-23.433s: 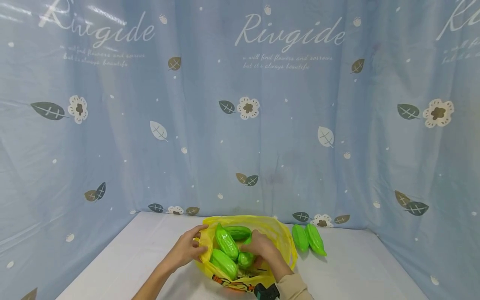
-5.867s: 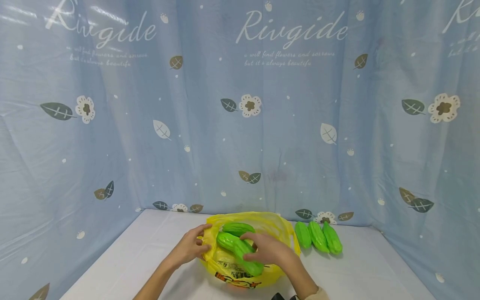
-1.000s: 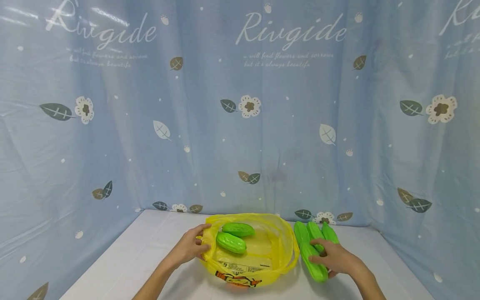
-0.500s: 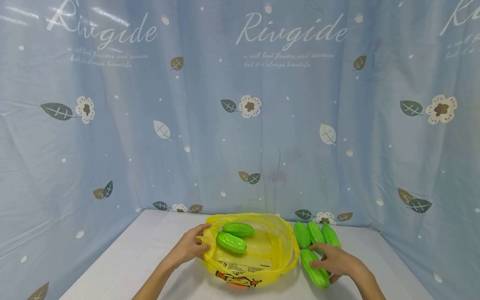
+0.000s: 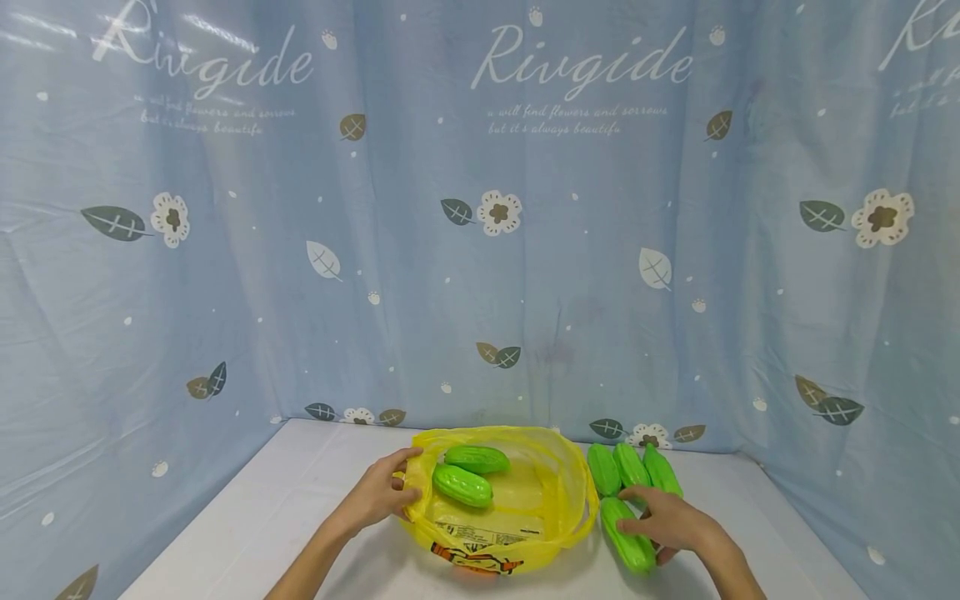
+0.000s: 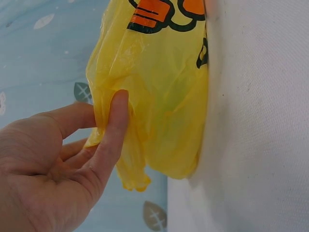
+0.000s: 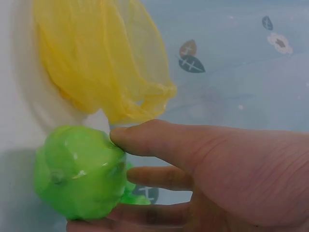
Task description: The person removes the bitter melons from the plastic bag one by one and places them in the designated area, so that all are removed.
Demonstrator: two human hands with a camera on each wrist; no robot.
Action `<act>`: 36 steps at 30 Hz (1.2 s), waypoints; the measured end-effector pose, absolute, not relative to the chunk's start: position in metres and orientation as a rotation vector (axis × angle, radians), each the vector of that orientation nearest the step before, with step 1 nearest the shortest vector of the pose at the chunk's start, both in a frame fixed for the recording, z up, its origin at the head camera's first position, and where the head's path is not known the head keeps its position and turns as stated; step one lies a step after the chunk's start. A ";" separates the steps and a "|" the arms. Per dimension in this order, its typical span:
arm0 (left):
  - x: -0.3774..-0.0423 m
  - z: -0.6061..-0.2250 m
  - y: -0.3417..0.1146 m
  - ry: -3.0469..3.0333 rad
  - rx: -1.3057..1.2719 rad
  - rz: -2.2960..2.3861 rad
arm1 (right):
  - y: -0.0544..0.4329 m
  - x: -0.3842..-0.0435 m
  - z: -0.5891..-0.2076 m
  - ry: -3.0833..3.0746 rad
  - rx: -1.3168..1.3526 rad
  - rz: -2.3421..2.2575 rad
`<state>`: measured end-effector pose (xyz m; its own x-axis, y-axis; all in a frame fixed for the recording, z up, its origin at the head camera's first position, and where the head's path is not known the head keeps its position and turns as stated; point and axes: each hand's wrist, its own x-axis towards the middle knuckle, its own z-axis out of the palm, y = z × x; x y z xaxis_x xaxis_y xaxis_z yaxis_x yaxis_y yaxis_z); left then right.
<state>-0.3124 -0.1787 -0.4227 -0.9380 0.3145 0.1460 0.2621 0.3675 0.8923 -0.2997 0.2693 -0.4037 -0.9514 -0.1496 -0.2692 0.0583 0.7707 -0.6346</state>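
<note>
The front gourd [image 5: 627, 537], earlier over the yellow bag [image 5: 543, 546], now lies beside it on the table [image 5: 757, 508], between the right hand's [image 5: 671, 523] thumb and fingers. The left hand [image 5: 375, 496] pinches the bag's side. The right hand partly hides the gourds behind [image 5: 632, 465].

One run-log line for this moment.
left hand: holds yellow bag; right hand: holds green gourd; in bag: two gourds; beside bag: three more gourds

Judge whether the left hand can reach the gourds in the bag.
Likely yes: the left hand pinches the bag beside both gourds; the open mouth leaves the way free once that hand lets go.
</note>
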 end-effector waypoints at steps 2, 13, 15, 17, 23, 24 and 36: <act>-0.312 -0.422 -0.179 2.556 0.543 1.654 | 0.268 -0.300 -0.404 2.660 -0.059 -0.978; -0.312 -0.422 -0.179 2.550 0.547 1.657 | 0.259 -0.301 -0.411 2.683 -0.075 -0.944; -0.311 -0.422 -0.179 2.549 0.543 1.659 | 0.257 -0.300 -0.410 2.681 -0.077 -0.938; -0.311 -0.422 -0.179 2.548 0.543 1.660 | 0.256 -0.300 -0.410 2.684 -0.077 -0.929; -0.313 -0.422 -0.178 2.557 0.549 1.641 | 0.255 -0.302 -0.412 2.700 -0.057 -0.935; -0.313 -0.422 -0.178 2.559 0.549 1.636 | 0.256 -0.303 -0.413 2.704 -0.054 -0.946; -0.313 -0.422 -0.178 2.554 0.548 1.638 | 0.258 -0.310 -0.422 2.793 -0.051 -0.961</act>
<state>-0.3133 -0.1776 -0.4223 -0.9353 0.3250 0.1402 0.2629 0.3726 0.8900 -0.3096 0.2578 -0.4220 -0.9819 -0.0928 -0.1651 0.0285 0.7895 -0.6131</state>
